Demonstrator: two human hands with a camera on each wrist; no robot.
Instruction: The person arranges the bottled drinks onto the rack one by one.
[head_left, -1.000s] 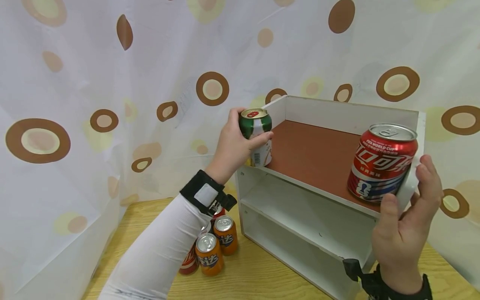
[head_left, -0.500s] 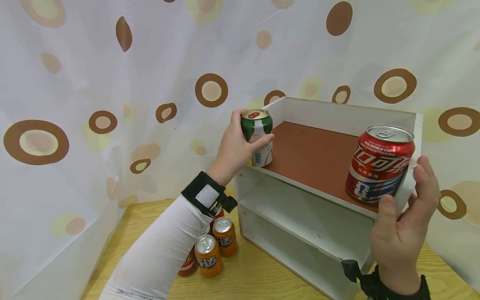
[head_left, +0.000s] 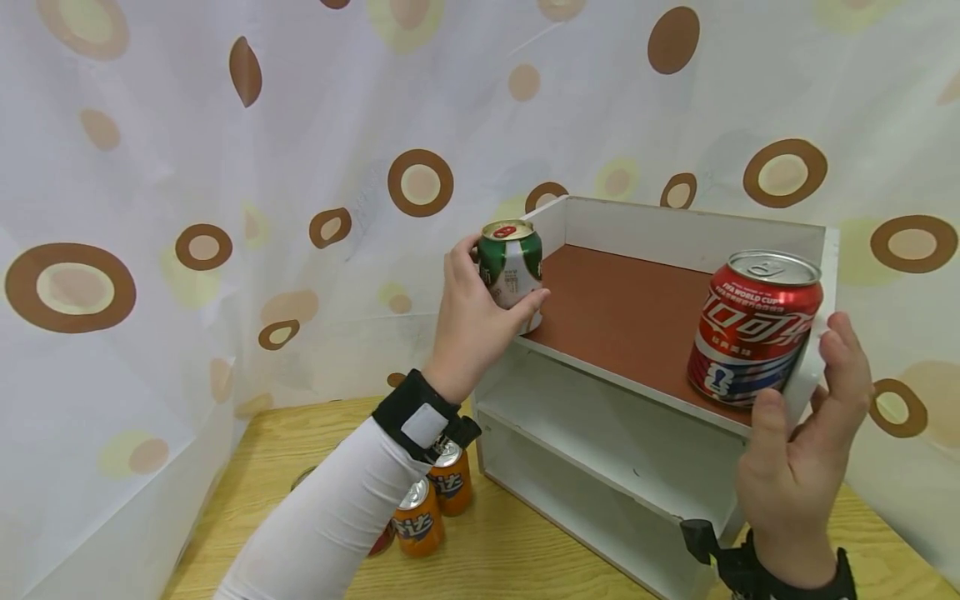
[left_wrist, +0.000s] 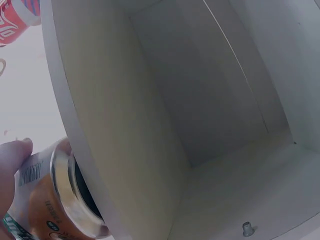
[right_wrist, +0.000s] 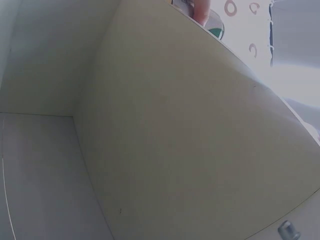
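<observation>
Green can (head_left: pixel 512 265) upright in my left hand (head_left: pixel 472 321), frame centre; red cola can (head_left: pixel 753 328) upright, right side, on brown shelf top (head_left: pixel 622 308).

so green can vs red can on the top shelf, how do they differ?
The green can stands at the left front corner of the top shelf, gripped by the left hand; the red can stands at the right front. The right hand is near the red can, open, not gripping it. The red can looks larger, being nearer the camera. Both are upright.
</observation>
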